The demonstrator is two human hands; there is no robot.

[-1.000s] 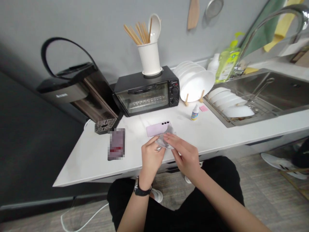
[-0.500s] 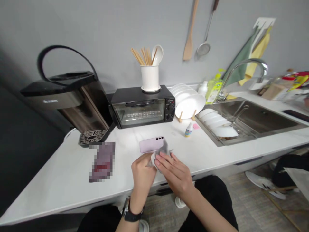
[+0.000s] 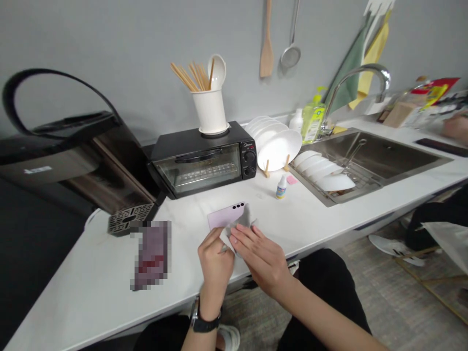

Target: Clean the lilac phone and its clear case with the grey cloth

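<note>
Left hand point(image 3: 215, 257) and right hand point(image 3: 266, 259) pinch the cloth point(image 3: 227, 238) from opposite sides, presumably so each grip steadies it, near the phone point(image 3: 222, 216).

The phone point(image 3: 223, 216) is lilac, the cloth point(image 3: 243, 217) pale grey.

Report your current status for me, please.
Left hand gripping thin grey cloth, right hand across it. Flat lavender phone beyond, partly hidden. Small white plastic bottle upright, clear of hands.
</note>
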